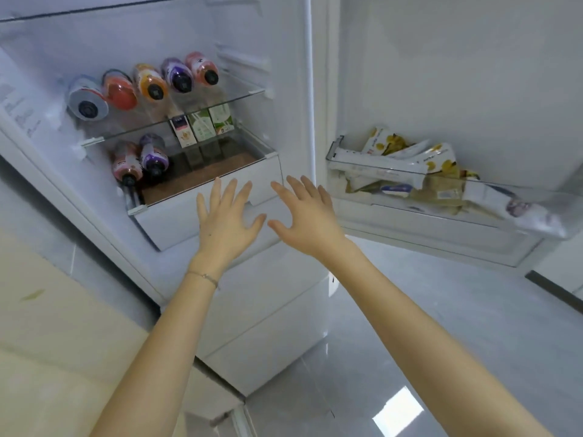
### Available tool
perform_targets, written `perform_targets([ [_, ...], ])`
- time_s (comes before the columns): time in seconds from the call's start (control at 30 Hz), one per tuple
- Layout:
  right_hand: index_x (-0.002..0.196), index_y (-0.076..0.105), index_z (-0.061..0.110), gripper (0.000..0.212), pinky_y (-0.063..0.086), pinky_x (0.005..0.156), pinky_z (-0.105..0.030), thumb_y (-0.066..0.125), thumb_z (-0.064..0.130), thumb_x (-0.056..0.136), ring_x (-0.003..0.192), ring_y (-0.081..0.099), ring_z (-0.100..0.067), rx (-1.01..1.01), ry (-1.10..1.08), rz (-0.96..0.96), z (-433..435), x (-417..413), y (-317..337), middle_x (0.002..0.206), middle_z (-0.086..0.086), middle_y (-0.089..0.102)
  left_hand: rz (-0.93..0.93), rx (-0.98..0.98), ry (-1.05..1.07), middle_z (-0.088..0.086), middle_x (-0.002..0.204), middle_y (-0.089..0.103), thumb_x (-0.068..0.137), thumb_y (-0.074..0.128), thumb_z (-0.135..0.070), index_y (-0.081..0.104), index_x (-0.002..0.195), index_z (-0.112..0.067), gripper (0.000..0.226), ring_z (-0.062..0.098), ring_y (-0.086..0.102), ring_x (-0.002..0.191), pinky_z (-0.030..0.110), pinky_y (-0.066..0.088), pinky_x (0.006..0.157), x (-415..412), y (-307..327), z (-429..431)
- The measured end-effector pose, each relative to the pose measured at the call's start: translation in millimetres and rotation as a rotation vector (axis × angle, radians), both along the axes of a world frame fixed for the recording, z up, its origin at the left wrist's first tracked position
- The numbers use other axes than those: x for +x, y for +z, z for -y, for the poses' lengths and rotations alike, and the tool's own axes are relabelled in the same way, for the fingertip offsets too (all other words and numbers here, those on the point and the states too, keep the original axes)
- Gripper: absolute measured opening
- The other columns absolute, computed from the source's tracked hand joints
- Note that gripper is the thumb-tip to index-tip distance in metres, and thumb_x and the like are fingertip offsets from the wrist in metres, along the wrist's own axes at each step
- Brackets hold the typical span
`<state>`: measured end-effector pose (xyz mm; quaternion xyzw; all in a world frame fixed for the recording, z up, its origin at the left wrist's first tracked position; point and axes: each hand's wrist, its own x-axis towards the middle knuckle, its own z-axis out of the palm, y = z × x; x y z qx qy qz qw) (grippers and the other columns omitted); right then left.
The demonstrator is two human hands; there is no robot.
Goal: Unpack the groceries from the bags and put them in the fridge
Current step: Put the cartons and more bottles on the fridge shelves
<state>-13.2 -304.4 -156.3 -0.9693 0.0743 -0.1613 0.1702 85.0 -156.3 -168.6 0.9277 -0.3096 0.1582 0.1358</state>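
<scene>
The fridge stands open in front of me. Several drink bottles (148, 83) lie on their sides on the upper glass shelf (176, 121). Two more bottles (142, 159) lie on the shelf below, with three small cartons (203, 124) standing behind them. My left hand (225, 216) and my right hand (304, 212) are held out flat, fingers spread and empty, in front of the white drawer (176, 222) under the lower shelf. Whether the fingertips touch the drawer front is not clear.
The open fridge door (457, 74) is at the right; its lower bin (410, 175) holds several snack packets. A beige counter (47, 326) lies at the lower left. The grey tiled floor (410, 342) spreads below the door. White freezer drawers (268, 326) sit under the fridge compartment.
</scene>
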Motion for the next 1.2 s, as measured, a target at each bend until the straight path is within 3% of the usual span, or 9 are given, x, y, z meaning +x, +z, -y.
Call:
perform_targets([
  [0.3,0.151,0.027,0.030,0.070,0.014,0.118,-0.044,0.054,0.049,0.090,0.147,0.017,-0.027,-0.064,-0.256,0.088,106.0,-191.7,9.6,0.157,-0.002,0.028,0.073,-0.104,-0.306,0.005,0.157,0.030,0.090,0.050,-0.053,0.034,0.149,-0.025,0.067,0.028,0.011,0.149,0.056,0.004,0.117,-145.3,10.1,138.0],
  [0.4,0.152,0.023,0.031,0.070,0.008,0.118,-0.041,0.052,0.050,0.091,0.148,0.012,-0.025,-0.072,-0.355,0.055,144.4,-262.1,7.6,0.159,-0.001,0.023,0.062,-0.114,-0.411,0.003,0.157,0.029,0.090,0.048,-0.055,0.033,0.150,-0.027,0.068,0.026,0.011,0.149,0.053,0.002,0.119,-204.2,5.1,184.5],
  [0.67,0.153,0.015,0.034,0.072,0.004,0.120,-0.047,0.049,0.053,0.092,0.149,0.000,-0.024,-0.007,-0.732,-0.052,237.9,-446.6,-9.1,0.162,-0.002,0.011,0.024,-0.117,-0.750,-0.002,0.160,0.022,0.092,0.045,-0.057,0.031,0.150,-0.030,0.065,0.020,0.002,0.150,0.050,-0.002,0.120,-354.6,-3.4,309.7],
  [0.93,0.153,0.011,0.035,0.073,0.004,0.120,-0.048,0.047,0.054,0.093,0.149,-0.002,-0.025,0.057,-1.105,-0.124,306.3,-600.2,-29.6,0.162,-0.002,0.009,-0.022,-0.007,-1.079,-0.003,0.162,0.014,0.094,0.046,-0.056,0.023,0.153,-0.032,0.068,0.020,-0.005,0.150,0.048,-0.008,0.119,-485.8,-23.7,440.0],
  [1.2,0.153,0.015,0.031,0.070,0.003,0.119,-0.047,0.046,0.053,0.094,0.149,0.000,-0.025,0.134,-1.367,-0.170,396.8,-693.4,-53.5,0.162,-0.003,0.009,-0.008,0.104,-1.363,0.000,0.162,0.015,0.094,0.042,-0.058,0.020,0.153,-0.032,0.068,0.022,-0.005,0.150,0.050,-0.005,0.120,-588.3,-50.4,581.3],
])
